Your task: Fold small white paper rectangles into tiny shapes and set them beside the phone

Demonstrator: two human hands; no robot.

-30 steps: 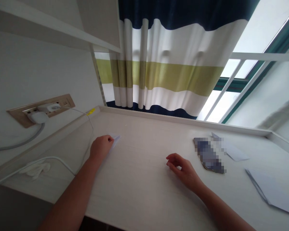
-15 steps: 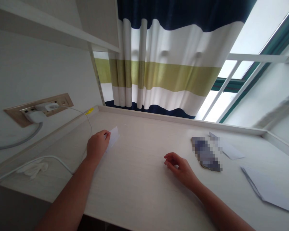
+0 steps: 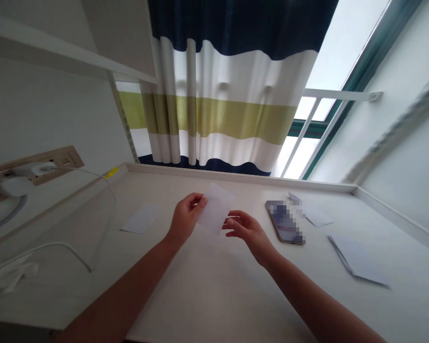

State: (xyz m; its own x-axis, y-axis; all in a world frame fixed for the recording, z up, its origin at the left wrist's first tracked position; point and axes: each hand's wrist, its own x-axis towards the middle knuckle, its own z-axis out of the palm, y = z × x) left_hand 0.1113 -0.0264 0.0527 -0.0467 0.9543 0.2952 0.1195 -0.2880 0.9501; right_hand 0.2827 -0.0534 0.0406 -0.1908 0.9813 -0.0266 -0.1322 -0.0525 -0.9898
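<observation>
A white paper sheet [image 3: 216,209] is pinched by the left hand [image 3: 186,219], raised off the surface [image 3: 214,295] since the earlier frame. The right hand [image 3: 248,233] is held half-open just beside it. A phone [image 3: 285,222] right of the hands is pixelated.

White desk [image 3: 214,305] with a smartphone [image 3: 284,221], a paper slip [image 3: 140,218], folded paper [image 3: 357,261]

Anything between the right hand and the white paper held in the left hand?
Nothing visible: the right hand has its fingertips just off the edge of the sheet of white paper, while the left hand pinches the opposite edge.
</observation>
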